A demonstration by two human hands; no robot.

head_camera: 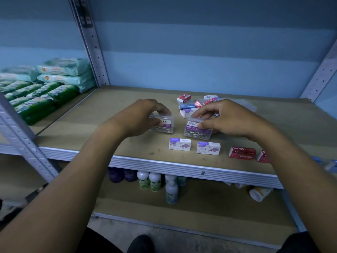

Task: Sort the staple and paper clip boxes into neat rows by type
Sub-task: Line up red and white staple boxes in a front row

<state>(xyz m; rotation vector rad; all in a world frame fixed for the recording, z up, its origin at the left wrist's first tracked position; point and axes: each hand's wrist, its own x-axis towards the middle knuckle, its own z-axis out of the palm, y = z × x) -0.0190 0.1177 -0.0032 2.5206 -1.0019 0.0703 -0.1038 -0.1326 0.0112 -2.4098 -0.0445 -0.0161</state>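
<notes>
My left hand (pixel 144 115) grips a clear paper clip box (pixel 165 126) resting on the brown shelf (pixel 91 132). My right hand (pixel 228 117) grips a second clear paper clip box (pixel 196 131) with a purple label, just to the right of the first. In front of them stand two white-and-purple staple boxes (pixel 180 144) (pixel 208 148) side by side. Further right along the front edge lie a red staple box (pixel 242 152) and another red box (pixel 263 157) partly hidden by my right forearm. A loose pile of mixed boxes (pixel 189 105) sits behind my hands.
Metal uprights (pixel 93 42) frame the shelf. Green and pale packets (pixel 45 88) fill the bay to the left. White bottles (pixel 155 181) and a tipped bottle (pixel 259 193) stand on the lower shelf. My dark shoe (pixel 140 243) shows on the floor.
</notes>
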